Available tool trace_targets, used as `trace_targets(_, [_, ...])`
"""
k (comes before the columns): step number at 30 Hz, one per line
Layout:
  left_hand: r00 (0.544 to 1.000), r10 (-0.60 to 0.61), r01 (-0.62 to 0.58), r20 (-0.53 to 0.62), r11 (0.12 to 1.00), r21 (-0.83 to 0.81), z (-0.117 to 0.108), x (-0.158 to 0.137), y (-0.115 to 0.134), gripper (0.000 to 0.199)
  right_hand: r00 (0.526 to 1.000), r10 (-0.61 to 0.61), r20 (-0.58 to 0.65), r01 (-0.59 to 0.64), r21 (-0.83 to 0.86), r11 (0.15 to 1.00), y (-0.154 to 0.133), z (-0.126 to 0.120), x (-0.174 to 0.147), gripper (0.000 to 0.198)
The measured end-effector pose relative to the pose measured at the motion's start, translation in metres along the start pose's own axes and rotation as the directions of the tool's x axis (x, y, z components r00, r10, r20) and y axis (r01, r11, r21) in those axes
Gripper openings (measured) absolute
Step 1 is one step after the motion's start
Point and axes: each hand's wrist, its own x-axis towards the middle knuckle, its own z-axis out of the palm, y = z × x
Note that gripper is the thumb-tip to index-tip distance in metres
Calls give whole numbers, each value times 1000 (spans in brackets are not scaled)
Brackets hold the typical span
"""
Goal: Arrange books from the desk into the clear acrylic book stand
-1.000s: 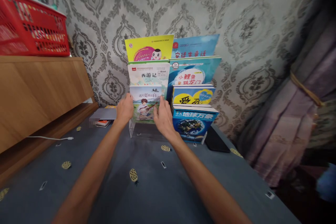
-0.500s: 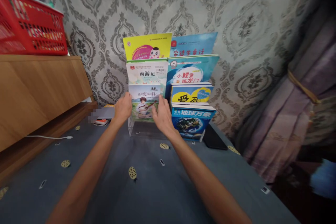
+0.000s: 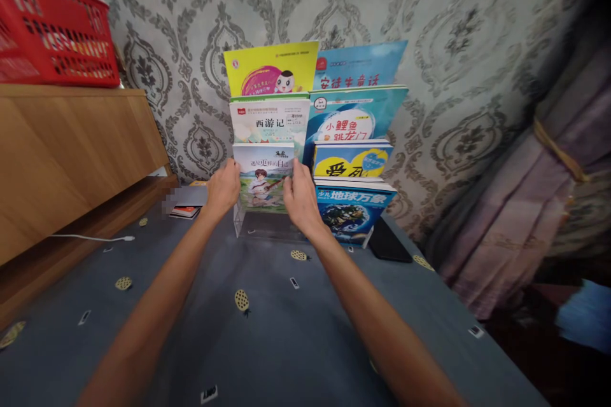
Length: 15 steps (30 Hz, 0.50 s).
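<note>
A small book (image 3: 262, 187) with a drawn figure playing a guitar on its cover stands in the front left of a clear stepped rack (image 3: 267, 226). My left hand (image 3: 223, 186) is closed at its left edge, fingers curled. My right hand (image 3: 301, 196) is closed at the right edge, thumb by the front cover. Behind it rise a white-covered book (image 3: 270, 121) and a yellow book (image 3: 272, 70). In the right half stand a blue book with a globe (image 3: 351, 213), a yellow-and-blue book (image 3: 351, 161), a teal book (image 3: 356, 117) and a light-blue book (image 3: 365, 63).
A black flat object (image 3: 389, 241) lies right of the rack. On the left are a small pile of booklets (image 3: 186, 210), a white cable (image 3: 100, 238) and a wooden cabinet (image 3: 71, 146) bearing a red basket (image 3: 62, 32). A curtain (image 3: 520, 216) hangs at the right, before the patterned wall.
The view has shifted a little, so the rack appears slightly higher. My right thumb has slid toward the small book's right edge. My left hand stays at the left edge.
</note>
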Motion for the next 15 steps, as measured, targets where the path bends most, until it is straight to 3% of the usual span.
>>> trace_targets(15, [1000, -17, 17, 16, 1000, 21, -7, -13, -1, 36, 995, -56, -83, 57, 16, 998, -9, -14, 3, 56])
